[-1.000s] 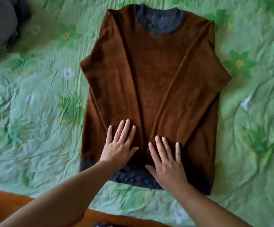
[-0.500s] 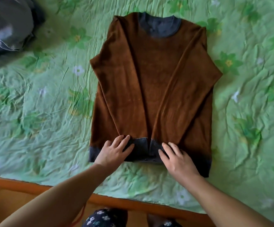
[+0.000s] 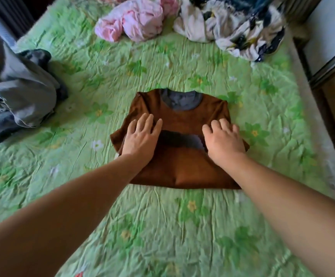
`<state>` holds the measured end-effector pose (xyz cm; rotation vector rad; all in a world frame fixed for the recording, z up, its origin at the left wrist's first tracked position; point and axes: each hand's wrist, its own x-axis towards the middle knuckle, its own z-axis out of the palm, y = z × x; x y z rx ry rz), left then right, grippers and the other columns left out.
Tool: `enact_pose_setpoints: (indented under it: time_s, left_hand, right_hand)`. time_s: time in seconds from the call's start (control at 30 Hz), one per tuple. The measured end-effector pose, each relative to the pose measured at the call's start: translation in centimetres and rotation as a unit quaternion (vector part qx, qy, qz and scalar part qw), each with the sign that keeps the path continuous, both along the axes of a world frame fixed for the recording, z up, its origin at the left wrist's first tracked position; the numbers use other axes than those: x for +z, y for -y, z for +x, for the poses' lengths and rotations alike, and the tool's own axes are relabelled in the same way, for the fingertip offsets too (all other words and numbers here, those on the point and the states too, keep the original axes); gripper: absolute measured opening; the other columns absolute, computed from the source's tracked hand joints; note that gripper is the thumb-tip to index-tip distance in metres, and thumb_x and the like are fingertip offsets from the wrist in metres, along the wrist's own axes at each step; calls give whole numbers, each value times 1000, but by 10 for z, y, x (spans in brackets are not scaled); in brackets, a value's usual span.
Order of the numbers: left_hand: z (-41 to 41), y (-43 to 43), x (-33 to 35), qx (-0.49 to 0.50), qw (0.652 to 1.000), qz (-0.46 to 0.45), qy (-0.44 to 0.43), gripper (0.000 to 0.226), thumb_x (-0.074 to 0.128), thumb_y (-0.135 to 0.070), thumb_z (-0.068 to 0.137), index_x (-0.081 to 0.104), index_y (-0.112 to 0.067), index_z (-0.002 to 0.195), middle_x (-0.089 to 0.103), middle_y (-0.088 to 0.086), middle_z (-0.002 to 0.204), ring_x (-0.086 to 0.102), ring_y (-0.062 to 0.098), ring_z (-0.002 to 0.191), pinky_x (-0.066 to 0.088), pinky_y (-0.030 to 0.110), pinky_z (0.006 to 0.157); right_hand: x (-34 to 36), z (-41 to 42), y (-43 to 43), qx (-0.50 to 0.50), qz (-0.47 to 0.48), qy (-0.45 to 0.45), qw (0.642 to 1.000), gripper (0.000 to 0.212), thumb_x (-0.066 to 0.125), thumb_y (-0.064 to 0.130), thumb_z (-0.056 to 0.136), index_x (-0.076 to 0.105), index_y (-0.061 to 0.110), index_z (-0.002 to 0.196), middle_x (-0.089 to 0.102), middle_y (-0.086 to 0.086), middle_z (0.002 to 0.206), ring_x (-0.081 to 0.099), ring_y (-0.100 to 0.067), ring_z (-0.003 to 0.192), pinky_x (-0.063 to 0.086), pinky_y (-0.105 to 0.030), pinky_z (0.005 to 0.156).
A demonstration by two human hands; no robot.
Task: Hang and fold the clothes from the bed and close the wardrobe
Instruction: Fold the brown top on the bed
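Observation:
A brown sweater (image 3: 182,166) with a grey collar and grey hem lies in the middle of the green flowered bed (image 3: 162,226). It is folded in half, its lower part laid up over the chest, so the grey hem band (image 3: 180,139) crosses the middle. My left hand (image 3: 140,136) holds the hem's left end with its fingers stretched over the fabric. My right hand (image 3: 222,138) holds the right end with curled fingers. Both thumbs are hidden under the hem.
A grey garment heap (image 3: 18,92) lies at the left of the bed. Pink clothes (image 3: 136,19) and a white and dark patterned pile (image 3: 238,27) lie at the far side. A wardrobe with a sliding rail (image 3: 330,62) stands to the right.
Both hands gripped the hem at the near edge and carried it away from me, folding the sweater in half. The view has lifted and now shows the far clothes piles.

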<state>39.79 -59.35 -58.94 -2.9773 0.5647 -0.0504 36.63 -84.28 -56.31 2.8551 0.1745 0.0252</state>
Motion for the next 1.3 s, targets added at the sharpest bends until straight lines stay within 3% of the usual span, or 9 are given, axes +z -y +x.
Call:
enact_pose_setpoints:
  time_s: [0.2,0.33,0.57,0.77,0.87,0.93,1.03,1.2,1.3]
  left_hand:
    - [-63,-8,-84,-45,969,105,-221,87,59,-39,91,7,-28,159,3,11,165,8,30,152,30,47,112]
    - [-70,-16,-120,-18,970,139,-200,90,63,-31,88,5,-35,157,15,13,155,25,32,140,42,48,92]
    - [-62,-9,-117,4,972,133,-195,53,51,-17,93,33,-29,141,41,5,131,47,33,114,43,40,71]
    - [-103,-16,-94,-30,923,131,-360,70,59,-22,91,21,-31,149,37,8,139,47,33,120,55,45,80]
    - [-113,-20,-87,-67,908,147,-387,76,57,-62,85,30,-25,145,45,7,135,51,31,121,51,45,83]
    - [-94,-17,-85,-81,945,97,-301,75,42,-79,81,43,-24,132,56,3,126,53,28,118,46,43,86]
    - [-53,-7,-88,-84,987,45,-130,66,51,-67,85,42,-24,135,50,3,135,45,27,126,38,44,99]
    - [-9,5,-98,-9,971,58,-231,94,68,-62,81,21,-26,154,46,3,140,48,28,130,32,49,106]
    - [-7,6,-91,-15,969,46,-242,52,68,-46,85,48,-24,128,60,2,119,61,27,113,37,42,95]
  right_hand:
    - [-93,-79,-3,29,36,-265,963,62,55,24,91,34,27,149,36,-7,149,34,-30,137,37,-50,103]
    - [-136,-90,12,-42,31,-290,956,86,60,23,91,4,40,155,4,-7,161,12,-35,147,29,-63,107]
    - [-132,-81,39,-15,3,-217,976,41,37,11,92,45,24,129,53,-3,117,58,-30,103,48,-40,73]
    - [-108,-118,30,-16,69,-398,915,51,52,10,89,40,26,137,53,-1,126,59,-29,117,51,-41,89]
    - [-105,-128,26,-49,56,-492,867,63,56,44,89,35,25,146,46,-4,139,53,-30,127,47,-44,97]
    - [-104,-108,23,-67,80,-457,884,68,43,77,83,53,27,128,57,-3,129,58,-28,120,46,-42,91]
    - [-108,-74,20,-46,128,-221,966,51,48,65,91,56,26,122,57,-3,120,54,-28,117,47,-42,89]
    - [-122,-35,25,-118,66,-230,964,75,63,53,87,31,24,148,52,-10,139,47,-34,129,35,-52,106]
    - [-117,-32,29,-143,121,-228,955,37,61,38,90,54,19,122,65,-6,118,60,-31,111,45,-43,89]
